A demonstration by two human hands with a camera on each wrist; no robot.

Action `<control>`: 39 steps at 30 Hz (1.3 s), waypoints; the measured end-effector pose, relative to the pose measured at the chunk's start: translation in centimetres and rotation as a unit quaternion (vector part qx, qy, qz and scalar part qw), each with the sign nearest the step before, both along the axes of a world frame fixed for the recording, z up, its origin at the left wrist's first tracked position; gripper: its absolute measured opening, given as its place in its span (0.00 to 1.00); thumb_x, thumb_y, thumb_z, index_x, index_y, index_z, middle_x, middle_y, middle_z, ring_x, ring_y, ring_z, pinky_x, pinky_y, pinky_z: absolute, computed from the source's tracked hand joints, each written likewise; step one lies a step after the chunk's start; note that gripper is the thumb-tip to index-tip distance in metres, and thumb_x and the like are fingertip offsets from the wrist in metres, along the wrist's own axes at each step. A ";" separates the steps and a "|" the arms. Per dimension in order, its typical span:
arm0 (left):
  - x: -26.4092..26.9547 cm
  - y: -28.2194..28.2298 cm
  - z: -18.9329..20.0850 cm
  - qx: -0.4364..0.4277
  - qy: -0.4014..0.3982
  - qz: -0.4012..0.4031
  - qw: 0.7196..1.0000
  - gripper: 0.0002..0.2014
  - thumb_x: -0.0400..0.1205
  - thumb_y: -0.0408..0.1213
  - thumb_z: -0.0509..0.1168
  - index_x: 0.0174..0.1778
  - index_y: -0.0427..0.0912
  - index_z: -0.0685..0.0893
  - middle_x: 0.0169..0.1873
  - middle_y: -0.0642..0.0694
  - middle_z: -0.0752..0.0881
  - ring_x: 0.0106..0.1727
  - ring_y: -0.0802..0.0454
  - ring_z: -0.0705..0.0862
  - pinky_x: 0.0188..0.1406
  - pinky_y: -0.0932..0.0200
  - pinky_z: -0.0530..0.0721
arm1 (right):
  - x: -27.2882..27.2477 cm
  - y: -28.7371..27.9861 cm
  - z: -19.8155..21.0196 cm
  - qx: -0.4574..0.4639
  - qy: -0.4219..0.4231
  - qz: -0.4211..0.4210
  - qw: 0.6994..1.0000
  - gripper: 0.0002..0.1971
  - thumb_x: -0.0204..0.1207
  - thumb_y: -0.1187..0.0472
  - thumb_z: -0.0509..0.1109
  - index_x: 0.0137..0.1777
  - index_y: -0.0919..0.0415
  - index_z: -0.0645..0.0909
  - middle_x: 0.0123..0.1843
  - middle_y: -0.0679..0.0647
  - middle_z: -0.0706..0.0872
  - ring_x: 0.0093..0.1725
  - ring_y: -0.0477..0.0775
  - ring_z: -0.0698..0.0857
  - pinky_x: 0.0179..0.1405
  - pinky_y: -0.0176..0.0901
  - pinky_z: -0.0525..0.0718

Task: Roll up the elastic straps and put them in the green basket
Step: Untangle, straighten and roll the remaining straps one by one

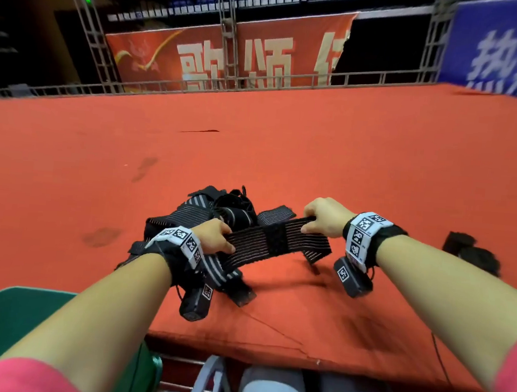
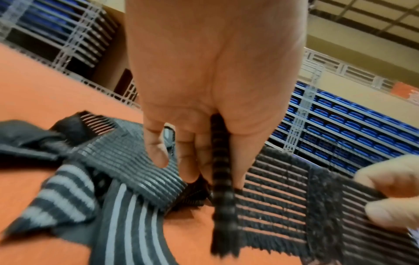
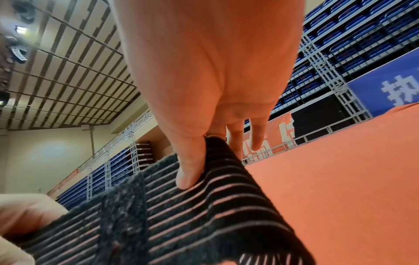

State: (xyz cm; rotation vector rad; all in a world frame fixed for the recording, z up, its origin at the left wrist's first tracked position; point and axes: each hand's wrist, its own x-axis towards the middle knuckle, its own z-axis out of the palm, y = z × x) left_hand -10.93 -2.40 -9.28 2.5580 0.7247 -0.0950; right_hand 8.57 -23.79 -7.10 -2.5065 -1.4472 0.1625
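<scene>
A broad red-orange carpeted surface (image 1: pixel 316 157) fills the foreground, marked with a few dark smudges (image 1: pixel 144 168) and edged at the far side by a low grey metal rail (image 1: pixel 260 83). Behind the rail, grey lattice trusses (image 1: pixel 225 29) carry a red banner (image 1: pixel 224 58) with pale characters and a blue banner (image 1: pixel 507 48) with white ones. Rows of blue stadium seats (image 2: pixel 340 114) rise beyond, under a pale gridded ceiling (image 3: pixel 68 71) with small lamps.

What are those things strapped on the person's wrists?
Each bare forearm wears a black wrist band carrying white panels printed with black square codes. A small black box, also code-tagged, hangs under each wrist, with a thin black cable. Pink sleeves show near the elbows.
</scene>
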 end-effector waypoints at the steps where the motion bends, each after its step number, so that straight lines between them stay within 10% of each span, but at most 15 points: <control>1: -0.1 -0.3 -0.3 -0.047 -0.027 0.022 0.998 0.04 0.79 0.33 0.74 0.45 0.41 0.85 0.31 0.49 0.83 0.30 0.57 0.82 0.29 0.67 0.77 | 0.1 -0.9 0.0 -0.001 -0.002 -0.005 1.000 0.08 0.76 0.53 0.76 0.43 0.56 0.83 0.41 0.53 0.84 0.43 0.54 0.80 0.39 0.42 0.70; 11: -0.8 -4.2 -2.0 -0.399 -0.224 0.143 0.878 0.05 0.81 0.28 0.70 0.51 0.35 0.83 0.41 0.37 0.88 0.37 0.43 0.88 0.36 0.48 0.89 | 0.7 -8.4 -0.7 0.000 0.038 -0.066 0.997 0.15 0.78 0.51 0.74 0.46 0.65 0.84 0.42 0.59 0.86 0.43 0.58 0.81 0.38 0.45 0.71; 21: -2.0 -6.1 -4.4 -0.263 -0.258 0.193 0.910 0.08 0.83 0.33 0.70 0.44 0.39 0.76 0.37 0.37 0.84 0.30 0.42 0.84 0.19 0.53 0.85 | 0.3 -15.1 -2.0 -0.049 0.065 -0.065 0.995 0.06 0.73 0.64 0.78 0.49 0.58 0.87 0.41 0.51 0.87 0.43 0.52 0.84 0.38 0.39 0.76; 28: -2.8 -6.1 -5.9 -0.137 -0.254 0.184 0.940 0.09 0.80 0.34 0.74 0.41 0.35 0.81 0.42 0.35 0.88 0.45 0.38 0.88 0.52 0.43 0.87 | 0.3 -19.2 -3.4 -0.050 0.023 -0.143 0.988 0.08 0.78 0.59 0.75 0.55 0.59 0.86 0.47 0.53 0.85 0.47 0.53 0.80 0.46 0.38 0.72; 34: -2.5 -7.4 -6.8 -0.196 -0.243 0.211 0.926 0.17 0.82 0.29 0.70 0.32 0.41 0.72 0.22 0.44 0.74 0.19 0.49 0.74 0.23 0.58 0.73 | 0.1 -21.2 -4.0 -0.003 0.051 -0.215 0.975 0.09 0.87 0.55 0.63 0.54 0.61 0.77 0.40 0.55 0.82 0.31 0.54 0.81 0.14 0.35 0.76; 39: -2.6 -8.7 -7.1 -0.376 -0.271 0.251 0.850 0.16 0.83 0.18 0.62 0.35 0.39 0.70 0.28 0.38 0.77 0.16 0.51 0.81 0.14 0.62 0.82 | 0.5 -21.9 -5.4 0.036 0.084 -0.237 0.967 0.01 0.85 0.62 0.62 0.53 0.56 0.74 0.46 0.64 0.87 0.35 0.65 0.88 0.32 0.54 0.88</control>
